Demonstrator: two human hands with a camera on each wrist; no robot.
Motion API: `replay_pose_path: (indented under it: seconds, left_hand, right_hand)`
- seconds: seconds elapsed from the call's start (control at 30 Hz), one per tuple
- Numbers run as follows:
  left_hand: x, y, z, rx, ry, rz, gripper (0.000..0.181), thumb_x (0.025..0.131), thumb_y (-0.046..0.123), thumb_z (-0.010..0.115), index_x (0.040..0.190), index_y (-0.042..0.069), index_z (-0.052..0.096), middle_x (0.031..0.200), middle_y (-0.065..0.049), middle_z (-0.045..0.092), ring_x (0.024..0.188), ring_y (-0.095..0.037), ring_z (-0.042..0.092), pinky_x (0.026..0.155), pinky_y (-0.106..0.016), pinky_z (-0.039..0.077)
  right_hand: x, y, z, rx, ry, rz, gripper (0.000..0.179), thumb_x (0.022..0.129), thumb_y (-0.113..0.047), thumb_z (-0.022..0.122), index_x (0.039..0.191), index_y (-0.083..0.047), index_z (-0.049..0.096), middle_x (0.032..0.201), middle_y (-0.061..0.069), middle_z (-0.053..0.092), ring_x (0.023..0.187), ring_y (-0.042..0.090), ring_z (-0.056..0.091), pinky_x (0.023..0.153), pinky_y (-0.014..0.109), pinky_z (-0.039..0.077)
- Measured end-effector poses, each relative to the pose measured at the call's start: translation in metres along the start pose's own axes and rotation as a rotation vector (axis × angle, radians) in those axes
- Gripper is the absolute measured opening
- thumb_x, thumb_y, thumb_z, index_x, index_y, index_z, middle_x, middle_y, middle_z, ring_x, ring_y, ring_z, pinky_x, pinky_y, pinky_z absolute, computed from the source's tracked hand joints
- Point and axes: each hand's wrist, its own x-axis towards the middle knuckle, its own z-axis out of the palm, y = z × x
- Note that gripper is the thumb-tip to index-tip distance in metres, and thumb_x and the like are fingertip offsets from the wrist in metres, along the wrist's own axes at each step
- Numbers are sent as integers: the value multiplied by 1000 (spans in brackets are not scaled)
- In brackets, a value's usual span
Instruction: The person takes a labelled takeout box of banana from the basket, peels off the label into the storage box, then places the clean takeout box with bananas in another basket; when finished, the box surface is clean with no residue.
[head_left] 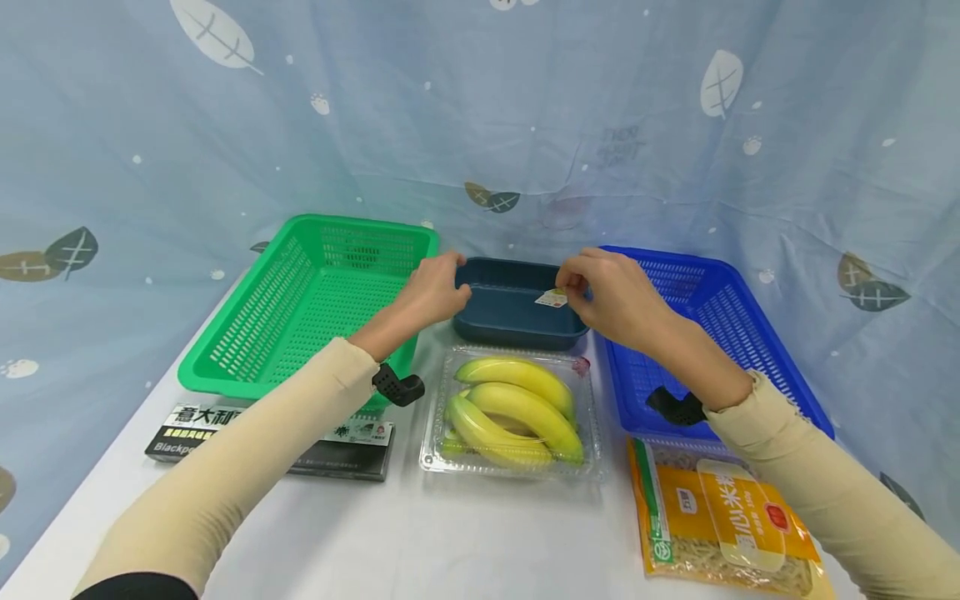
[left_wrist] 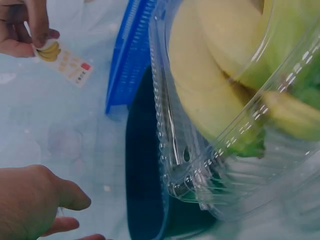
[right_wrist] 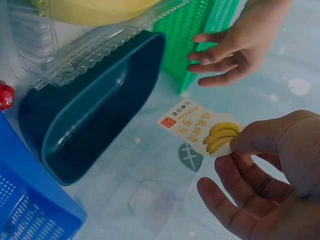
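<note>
My right hand (head_left: pixel 613 293) pinches a small white label (right_wrist: pixel 176 120) between thumb and forefinger. The label carries a picture of bananas and yellow lettering. It hangs above the right part of a dark teal tray (head_left: pixel 498 310). Over the tray's left end and the green basket's edge, my left hand (head_left: pixel 431 292) hovers with its fingers loosely parted and nothing in them. In front of the tray lies a clear plastic clamshell box (head_left: pixel 437 454) with several yellow-green bananas (head_left: pixel 517 379) inside.
A green basket (head_left: pixel 197 372) stands at the left and a blue basket (head_left: pixel 795 392) at the right. A black box (head_left: pixel 341 458) with printed lettering lies front left, partly under my sleeve. Front right is an orange noodle packet (head_left: pixel 682 521). A blue patterned curtain (head_left: pixel 525 108) hangs behind.
</note>
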Motion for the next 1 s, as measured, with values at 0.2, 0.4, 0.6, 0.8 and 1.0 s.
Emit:
replay_pose_path:
  seconds: [0.2,0.4,0.6,0.8,1.0]
  left_hand:
    - [18,-4,6,78,-30,-19,51,102,17,53,149,3,40,62,-6,53,41,-14,35,43,-29,34]
    - [31,-6,12,141,-85,-66,58,101,15,53,153,0,32,69,-10,57,43,-14,36,42,-29,35]
    - [43,-7,21,246,-139,-109,66,98,9,54,156,-2,24,68,-7,50,47,-15,35,45,-30,33]
    - [53,-10,29,291,-149,-107,5,97,6,58,97,2,61,64,-4,42,50,-15,36,48,-29,35]
    - [59,-11,33,319,-120,-117,19,96,1,59,78,7,57,60,-3,41,50,-16,39,48,-30,36]
  right_hand:
    - [7,5,6,-4,-31,35,12,88,6,68,93,-5,71,90,9,65,82,24,62,72,40,54]
    - [12,10,16,-3,-63,56,12,89,5,67,93,-5,71,90,9,64,80,24,59,71,40,52]
    - [14,15,23,-12,-93,70,12,89,5,66,93,-5,71,89,9,64,76,24,58,68,39,51]
    - [17,21,28,-13,-138,79,17,89,7,61,96,-4,72,90,11,65,74,24,59,65,39,51]
    - [22,26,32,-15,-155,79,16,89,7,61,95,-4,72,89,10,65,74,24,59,65,39,51]
